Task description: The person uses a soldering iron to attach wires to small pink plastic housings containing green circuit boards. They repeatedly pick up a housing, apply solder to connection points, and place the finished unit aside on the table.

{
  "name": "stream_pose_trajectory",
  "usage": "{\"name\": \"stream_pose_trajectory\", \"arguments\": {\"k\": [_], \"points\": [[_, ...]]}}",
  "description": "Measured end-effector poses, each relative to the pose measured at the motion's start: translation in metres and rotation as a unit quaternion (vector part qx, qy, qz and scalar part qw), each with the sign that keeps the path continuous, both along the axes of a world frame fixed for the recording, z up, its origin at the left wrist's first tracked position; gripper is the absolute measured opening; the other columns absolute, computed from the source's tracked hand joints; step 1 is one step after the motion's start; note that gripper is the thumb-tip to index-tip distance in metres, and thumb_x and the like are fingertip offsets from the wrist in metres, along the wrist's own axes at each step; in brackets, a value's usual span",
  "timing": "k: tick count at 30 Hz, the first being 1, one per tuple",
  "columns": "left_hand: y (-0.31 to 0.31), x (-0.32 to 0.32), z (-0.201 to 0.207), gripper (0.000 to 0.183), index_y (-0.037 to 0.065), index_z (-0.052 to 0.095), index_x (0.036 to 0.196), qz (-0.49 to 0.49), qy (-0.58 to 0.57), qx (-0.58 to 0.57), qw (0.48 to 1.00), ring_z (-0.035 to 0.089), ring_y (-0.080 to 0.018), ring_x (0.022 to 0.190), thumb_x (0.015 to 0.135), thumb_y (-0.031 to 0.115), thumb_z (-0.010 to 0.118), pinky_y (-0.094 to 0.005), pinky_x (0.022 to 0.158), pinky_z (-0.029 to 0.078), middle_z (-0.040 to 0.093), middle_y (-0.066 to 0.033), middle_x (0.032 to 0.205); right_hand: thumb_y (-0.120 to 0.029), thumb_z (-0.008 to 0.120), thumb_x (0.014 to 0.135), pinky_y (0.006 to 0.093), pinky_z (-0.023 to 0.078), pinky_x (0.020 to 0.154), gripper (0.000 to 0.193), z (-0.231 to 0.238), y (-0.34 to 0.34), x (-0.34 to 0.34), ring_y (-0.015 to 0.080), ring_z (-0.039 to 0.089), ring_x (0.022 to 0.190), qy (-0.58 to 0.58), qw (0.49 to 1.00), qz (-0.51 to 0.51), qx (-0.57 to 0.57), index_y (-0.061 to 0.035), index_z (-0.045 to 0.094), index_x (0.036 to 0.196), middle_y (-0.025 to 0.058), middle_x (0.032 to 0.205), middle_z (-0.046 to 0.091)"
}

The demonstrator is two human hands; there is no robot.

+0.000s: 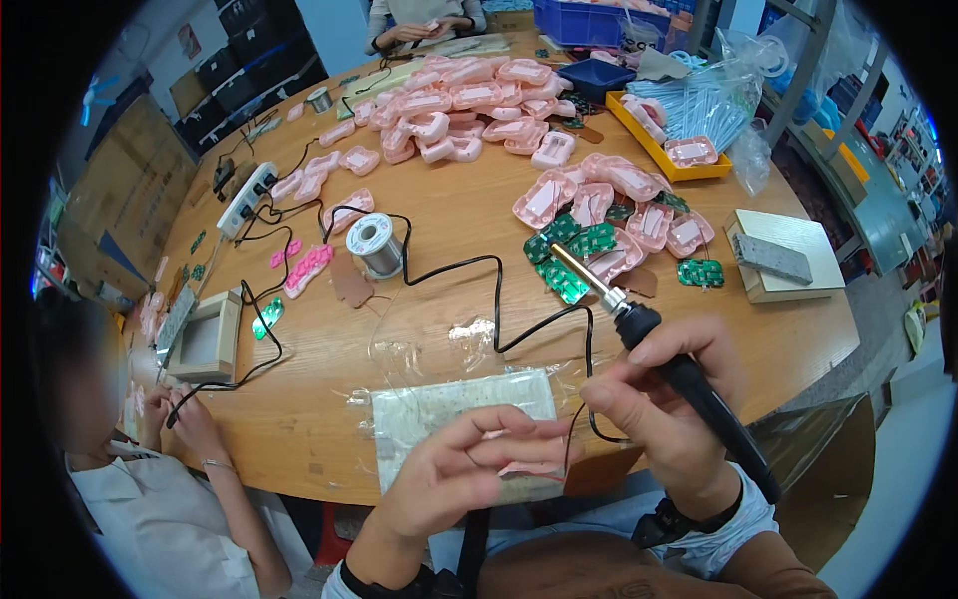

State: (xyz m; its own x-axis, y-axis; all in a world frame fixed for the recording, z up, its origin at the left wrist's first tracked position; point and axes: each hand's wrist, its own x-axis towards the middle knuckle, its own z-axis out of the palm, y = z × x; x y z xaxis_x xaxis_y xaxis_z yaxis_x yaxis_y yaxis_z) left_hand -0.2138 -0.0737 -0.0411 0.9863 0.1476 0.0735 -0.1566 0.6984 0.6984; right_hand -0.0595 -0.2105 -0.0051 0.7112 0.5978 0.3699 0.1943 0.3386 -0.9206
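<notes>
My right hand [684,404] is closed around the black handle of a soldering iron [654,329]. Its metal tip points up and away, overlapping green circuit boards [567,285] in the picture; contact cannot be judged. My left hand [464,469] is over a pale work mat [404,414] at the near table edge, its fingers bent toward the right. A thin red wire [534,473] shows by those fingertips, beside a flat brown piece [602,471]. What the left fingers pinch is mostly hidden. Past the mat stands a solder wire spool [374,246].
Pink plastic shells [459,100] are heaped at the far side. The iron's black cord [497,299] snakes across the table from a power strip [246,200]. A grey block lies on a wooden box [788,270] at right. Co-workers sit at left [150,499] and far side [424,20].
</notes>
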Motion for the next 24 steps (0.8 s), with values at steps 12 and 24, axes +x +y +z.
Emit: {"name": "stream_pose_trajectory", "arguments": {"k": [12, 24], "points": [[-0.020, 0.009, 0.018, 0.019, -0.008, 0.060, 0.107, 0.101, 0.132, 0.064, 0.984, 0.066, -0.0233, 0.097, 0.089, -0.002, 0.060, -0.0344, 0.086, 0.053, 0.067, -0.0176, 0.100, 0.005, 0.076, 0.075, 0.0234, 0.054, 0.064, 0.032, -0.011, -0.001, -0.010, 0.0114, 0.066, 0.075, 0.004, 0.999, -0.025, -0.039, -0.0022, 0.054, 0.097, 0.0071, 0.084, 0.062], [-0.020, 0.001, 0.012, 0.016, -0.005, 0.059, 0.104, 0.178, 0.200, -0.071, 0.961, 0.068, -0.0210, 0.084, 0.089, -0.001, 0.061, -0.0319, 0.077, 0.058, 0.067, -0.0157, 0.093, -0.006, 0.085, 0.068, 0.0291, 0.054, 0.072, 0.050, -0.030, -0.033, -0.003, 0.0219, 0.068, 0.089, -0.074, 0.994, 0.077, -0.012, -0.0056, 0.050, 0.104, 0.0216, 0.101, 0.068]]}}
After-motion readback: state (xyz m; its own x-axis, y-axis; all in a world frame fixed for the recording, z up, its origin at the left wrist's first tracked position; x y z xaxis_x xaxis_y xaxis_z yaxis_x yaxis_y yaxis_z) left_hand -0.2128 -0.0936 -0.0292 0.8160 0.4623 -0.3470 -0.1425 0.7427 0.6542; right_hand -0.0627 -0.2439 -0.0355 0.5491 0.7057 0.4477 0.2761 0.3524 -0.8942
